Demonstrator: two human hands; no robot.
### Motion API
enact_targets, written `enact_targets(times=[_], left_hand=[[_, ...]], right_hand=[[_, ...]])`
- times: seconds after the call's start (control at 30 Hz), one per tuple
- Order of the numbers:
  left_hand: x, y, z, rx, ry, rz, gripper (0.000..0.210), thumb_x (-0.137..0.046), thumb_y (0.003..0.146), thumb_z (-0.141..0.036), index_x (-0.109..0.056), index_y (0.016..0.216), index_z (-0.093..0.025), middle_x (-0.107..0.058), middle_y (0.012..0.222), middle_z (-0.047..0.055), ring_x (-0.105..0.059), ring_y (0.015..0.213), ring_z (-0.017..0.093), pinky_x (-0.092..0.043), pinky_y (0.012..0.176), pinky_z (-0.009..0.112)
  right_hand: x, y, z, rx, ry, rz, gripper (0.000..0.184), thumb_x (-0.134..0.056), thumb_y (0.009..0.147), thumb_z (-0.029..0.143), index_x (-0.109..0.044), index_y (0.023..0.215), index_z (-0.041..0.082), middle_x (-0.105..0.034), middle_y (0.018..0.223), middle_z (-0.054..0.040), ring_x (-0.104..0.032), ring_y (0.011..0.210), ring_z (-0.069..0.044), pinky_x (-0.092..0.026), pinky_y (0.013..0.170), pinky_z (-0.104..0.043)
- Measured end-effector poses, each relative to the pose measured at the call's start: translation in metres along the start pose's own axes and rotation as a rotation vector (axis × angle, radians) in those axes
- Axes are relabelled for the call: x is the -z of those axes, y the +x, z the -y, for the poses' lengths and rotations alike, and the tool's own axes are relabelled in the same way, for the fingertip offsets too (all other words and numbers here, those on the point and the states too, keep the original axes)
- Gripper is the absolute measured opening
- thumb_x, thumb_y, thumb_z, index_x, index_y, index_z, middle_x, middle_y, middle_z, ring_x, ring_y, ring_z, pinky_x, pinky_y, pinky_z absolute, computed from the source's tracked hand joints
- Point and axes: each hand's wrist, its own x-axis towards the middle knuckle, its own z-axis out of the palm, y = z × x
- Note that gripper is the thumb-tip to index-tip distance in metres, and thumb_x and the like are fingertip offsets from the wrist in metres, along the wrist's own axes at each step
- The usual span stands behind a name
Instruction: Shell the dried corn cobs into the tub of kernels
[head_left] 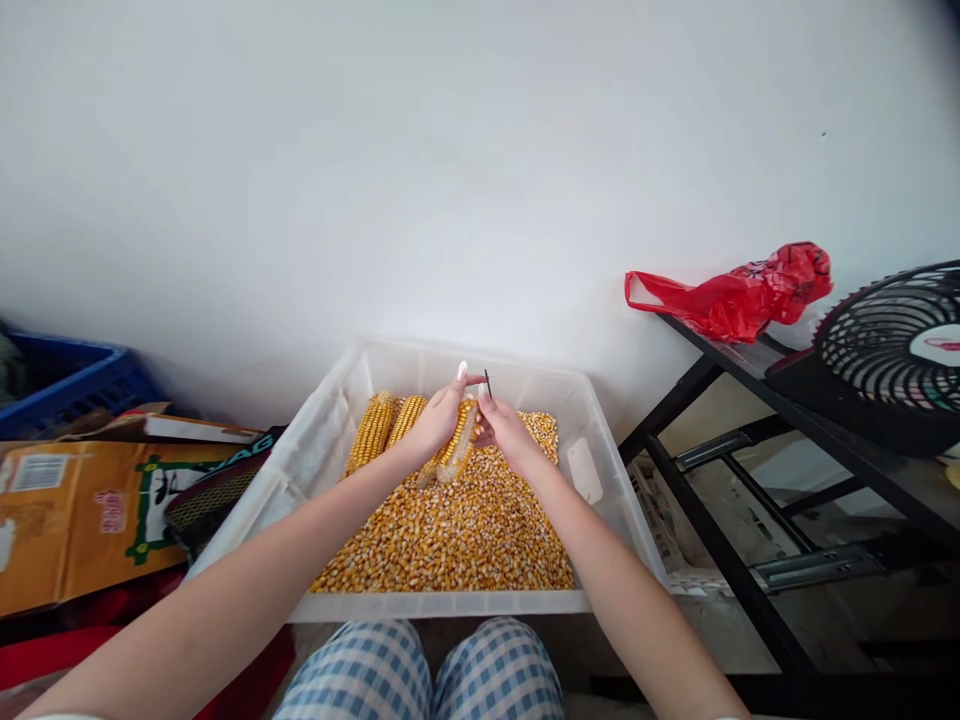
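My left hand [441,415] is closed around a partly shelled corn cob [459,450], tilted above the loose kernels. Yellow kernels still cover part of the cob, and a pale stripped strip faces me. My right hand [507,428] is closed at the cob's upper end, the two hands nearly touching. A thin dark rod [488,383] sticks up from its fingers; its lower end is hidden. Loose corn kernels [450,540] fill the bottom of a translucent plastic bin [442,602]. Full corn cobs [371,430] lie on the kernels at the bin's left.
A black metal frame table [735,372] stands on the right, bearing a red plastic bag [739,300] and a black fan [892,350]. To the left are a cardboard box [82,520] and a blue crate [71,385]. A white wall [480,180] rises behind the bin.
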Motion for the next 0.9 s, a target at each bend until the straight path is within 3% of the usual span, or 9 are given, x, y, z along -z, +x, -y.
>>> enact_targets(times=[0.1, 0.27, 0.37, 0.57, 0.73, 0.83, 0.9], left_hand=[[-0.001, 0.0, 0.002, -0.045, -0.006, 0.014, 0.068, -0.028, 0.081, -0.064, -0.054, 0.119, -0.015, -0.066, 0.081, 0.006, -0.061, 0.077, 0.02, -0.046, 0.074, 0.031], [0.002, -0.003, -0.006, 0.017, -0.022, 0.02, 0.066, -0.028, 0.081, -0.064, -0.051, 0.122, -0.018, -0.066, 0.074, 0.005, -0.061, 0.072, 0.021, -0.047, 0.068, 0.033], [0.001, -0.005, -0.01, 0.007, 0.003, 0.015, 0.065, -0.029, 0.081, -0.063, -0.052, 0.122, -0.018, -0.066, 0.076, 0.004, -0.061, 0.074, 0.021, -0.047, 0.07, 0.034], [-0.002, -0.004, -0.004, -0.059, 0.085, -0.015, 0.07, -0.023, 0.082, -0.064, -0.054, 0.119, -0.014, -0.066, 0.086, 0.008, -0.057, 0.094, 0.024, -0.043, 0.083, 0.035], [0.001, -0.004, -0.004, -0.088, 0.219, -0.087, 0.065, -0.019, 0.084, -0.061, -0.059, 0.113, -0.019, -0.066, 0.096, 0.006, -0.053, 0.103, 0.025, -0.038, 0.091, 0.036], [0.001, -0.004, -0.005, -0.119, 0.213, -0.075, 0.068, -0.017, 0.084, -0.061, -0.057, 0.115, -0.017, -0.065, 0.098, 0.007, -0.052, 0.105, 0.025, -0.037, 0.092, 0.037], [-0.001, -0.005, -0.005, -0.123, 0.2, -0.041, 0.069, -0.016, 0.084, -0.061, -0.055, 0.118, -0.016, -0.065, 0.097, 0.007, -0.053, 0.103, 0.024, -0.037, 0.092, 0.037]], right_hand=[[-0.002, 0.001, -0.003, -0.019, 0.012, -0.063, 0.041, -0.058, 0.068, 0.058, -0.043, 0.072, 0.02, -0.047, 0.058, 0.0052, -0.046, 0.046, -0.008, -0.045, 0.047, -0.023], [0.0, -0.002, -0.003, 0.032, 0.139, 0.017, 0.041, -0.065, 0.065, 0.05, -0.036, 0.068, 0.02, -0.051, 0.063, 0.005, -0.052, 0.054, -0.008, -0.047, 0.052, -0.023], [0.001, -0.002, -0.001, 0.022, 0.126, 0.052, 0.039, -0.061, 0.068, 0.053, -0.04, 0.072, 0.02, -0.051, 0.065, 0.0039, -0.051, 0.053, -0.008, -0.046, 0.051, -0.022], [-0.004, -0.001, -0.004, 0.017, -0.013, -0.086, 0.044, -0.063, 0.064, 0.055, -0.037, 0.07, 0.02, -0.041, 0.061, 0.0057, -0.044, 0.049, -0.006, -0.041, 0.044, -0.019], [-0.001, -0.002, -0.003, 0.021, 0.027, 0.017, 0.042, -0.063, 0.066, 0.054, -0.038, 0.073, 0.02, -0.042, 0.064, 0.0055, -0.047, 0.052, -0.007, -0.046, 0.05, -0.021], [0.0, -0.002, -0.002, 0.004, 0.032, 0.062, 0.041, -0.057, 0.069, 0.058, -0.041, 0.076, 0.02, -0.047, 0.066, 0.0042, -0.05, 0.054, -0.008, -0.048, 0.053, -0.024], [-0.001, -0.001, -0.003, -0.011, 0.004, 0.025, 0.043, -0.054, 0.07, 0.061, -0.041, 0.076, 0.02, -0.047, 0.065, 0.0037, -0.05, 0.053, -0.008, -0.048, 0.051, -0.024]])
